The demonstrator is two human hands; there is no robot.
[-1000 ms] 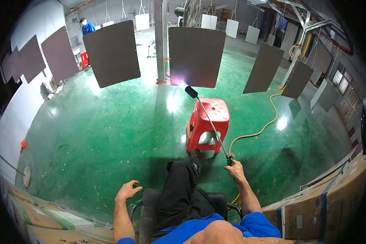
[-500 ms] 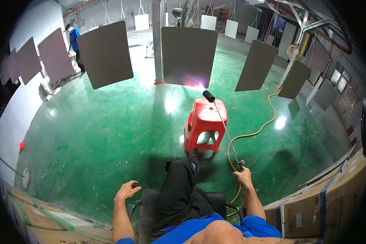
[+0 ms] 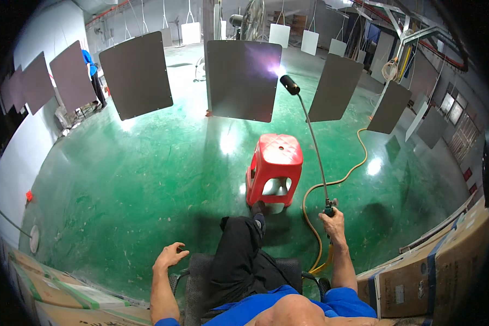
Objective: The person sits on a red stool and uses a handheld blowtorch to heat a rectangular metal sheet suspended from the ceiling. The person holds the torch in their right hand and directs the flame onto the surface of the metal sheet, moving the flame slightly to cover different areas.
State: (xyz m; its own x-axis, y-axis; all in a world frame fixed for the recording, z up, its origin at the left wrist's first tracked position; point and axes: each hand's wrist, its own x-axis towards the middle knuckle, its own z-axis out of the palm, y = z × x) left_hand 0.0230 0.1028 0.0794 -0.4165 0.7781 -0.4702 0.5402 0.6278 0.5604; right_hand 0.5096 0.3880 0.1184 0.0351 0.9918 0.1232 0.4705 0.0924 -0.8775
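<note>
Torch wand (image 3: 312, 146): I see my right hand (image 3: 336, 219) stretched forward, fingers clamped on its grip just right of the red stool (image 3: 274, 168). Its long shaft slants up over the stool, the flaming head close to the dark hanging panel (image 3: 243, 80) beyond. A yellow hose (image 3: 331, 182) loops right of the stool. My left hand (image 3: 168, 256) hangs below-left of it, fingers loosely apart, empty.

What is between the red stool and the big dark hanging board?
Only bare green floor, shiny with glare, lies between the red stool and the dark board, seen in the head view.
</note>
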